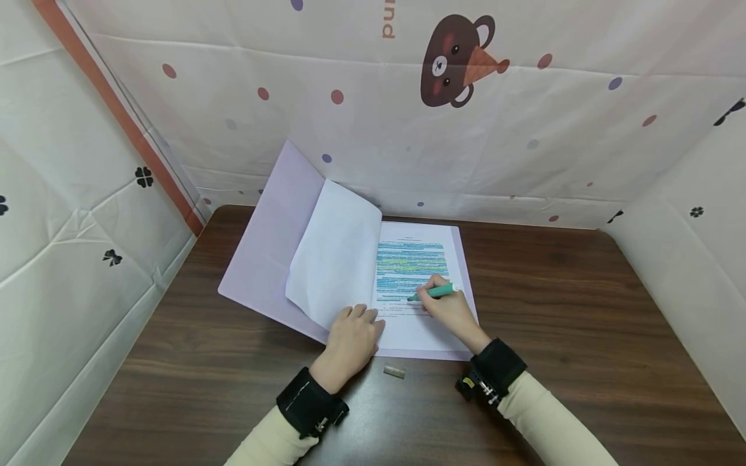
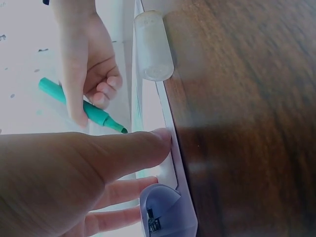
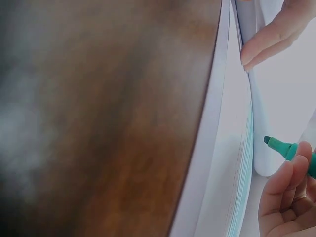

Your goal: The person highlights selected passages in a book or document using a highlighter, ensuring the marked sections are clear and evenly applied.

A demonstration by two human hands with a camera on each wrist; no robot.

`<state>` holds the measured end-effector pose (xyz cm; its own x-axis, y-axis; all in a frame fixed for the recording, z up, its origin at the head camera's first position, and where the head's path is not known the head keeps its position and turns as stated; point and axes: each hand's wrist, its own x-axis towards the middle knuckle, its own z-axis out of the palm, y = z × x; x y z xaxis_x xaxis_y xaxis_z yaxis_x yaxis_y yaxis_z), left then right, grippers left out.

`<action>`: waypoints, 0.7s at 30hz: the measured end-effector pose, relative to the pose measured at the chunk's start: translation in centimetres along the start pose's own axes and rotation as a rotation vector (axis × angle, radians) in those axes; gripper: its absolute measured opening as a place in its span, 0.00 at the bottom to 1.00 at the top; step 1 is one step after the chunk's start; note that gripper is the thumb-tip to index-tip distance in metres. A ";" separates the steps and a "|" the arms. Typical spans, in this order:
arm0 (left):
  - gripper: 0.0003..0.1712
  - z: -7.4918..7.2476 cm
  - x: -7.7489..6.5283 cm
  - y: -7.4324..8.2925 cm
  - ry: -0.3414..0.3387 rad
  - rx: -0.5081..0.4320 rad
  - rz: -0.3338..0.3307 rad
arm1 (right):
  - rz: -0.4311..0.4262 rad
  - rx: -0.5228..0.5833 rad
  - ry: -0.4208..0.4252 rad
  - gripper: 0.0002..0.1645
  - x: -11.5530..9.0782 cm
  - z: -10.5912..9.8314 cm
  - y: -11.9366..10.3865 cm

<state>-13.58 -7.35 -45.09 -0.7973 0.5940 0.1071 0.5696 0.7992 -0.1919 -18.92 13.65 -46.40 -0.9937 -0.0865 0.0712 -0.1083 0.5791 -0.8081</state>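
Right hand (image 1: 453,313): pinches a slim teal-green marker (image 1: 441,290), dark tip at the printed lines; contact cannot be told.
Left hand (image 1: 353,334): rests, fingers extended, on the folded-back white sheet (image 1: 338,252), at the marker's 8 o'clock.
Open lilac folder (image 1: 265,249): on the dark brown wooden table (image 1: 583,310), cover toward 10 o'clock.
White printed page (image 1: 405,335): highlighted blue and yellow.
Small pale cylinder (image 1: 394,372): 4 o'clock from the left hand.

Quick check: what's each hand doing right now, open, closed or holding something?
Left hand: open, resting on the pages near their lower edge.
Right hand: closed, holding the green marker.
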 end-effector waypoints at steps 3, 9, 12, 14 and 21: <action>0.23 -0.1 0.0 0.0 -0.016 -0.002 -0.003 | -0.004 -0.008 -0.013 0.11 0.2 0.2 -0.2; 0.23 -0.2 0.1 -0.1 -0.023 0.001 -0.001 | -0.016 -0.022 -0.028 0.11 0.4 0.8 -0.6; 0.23 -0.3 0.0 -0.2 -0.013 0.007 -0.001 | -0.030 -0.018 -0.039 0.10 0.6 1.1 -1.0; 0.23 -0.3 0.1 -0.2 -0.012 0.008 -0.001 | -0.040 -0.011 -0.047 0.10 0.6 1.3 -1.1; 0.23 -0.3 0.1 -0.1 -0.028 0.014 -0.002 | -0.045 -0.030 -0.076 0.10 0.6 2.0 -1.6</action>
<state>-13.66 -7.34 -44.75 -0.8038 0.5895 0.0802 0.5655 0.7989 -0.2050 -19.25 11.03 -46.27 -0.9829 -0.1735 0.0620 -0.1550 0.5967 -0.7873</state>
